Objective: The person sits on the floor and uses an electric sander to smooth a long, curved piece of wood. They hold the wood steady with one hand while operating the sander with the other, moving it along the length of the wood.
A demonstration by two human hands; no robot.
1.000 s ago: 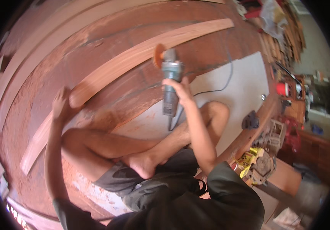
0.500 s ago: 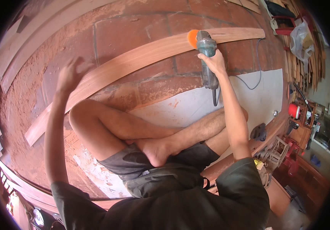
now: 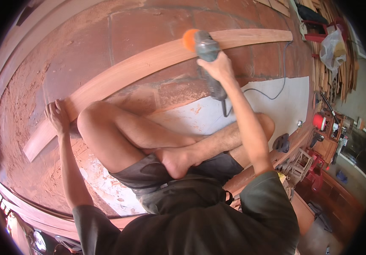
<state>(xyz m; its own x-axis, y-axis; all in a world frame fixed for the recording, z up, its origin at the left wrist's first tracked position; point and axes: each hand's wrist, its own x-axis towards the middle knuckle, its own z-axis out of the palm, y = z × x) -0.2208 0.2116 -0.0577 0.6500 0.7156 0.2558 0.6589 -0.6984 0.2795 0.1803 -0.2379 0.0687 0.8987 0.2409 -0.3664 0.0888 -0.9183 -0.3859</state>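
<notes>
A long wooden board, slightly bowed in this view, lies across the floor in front of my crossed legs. My right hand is wrapped round the body of an angle grinder. The grinder's orange disc is over the far side of the board near its middle; whether it touches the wood I cannot tell. Near the board's left end, my left hand grips across it, fingers over the far edge.
The grinder's cord curls right over a pale sheet. Reddish sawdust covers the tiled floor at left. Other planks lie at far left. Stacked wood strips, a plastic bag and a wooden stool stand right.
My left hand has come down from the air onto the board's left part. My right hand has moved the grinder leftward along the board.
</notes>
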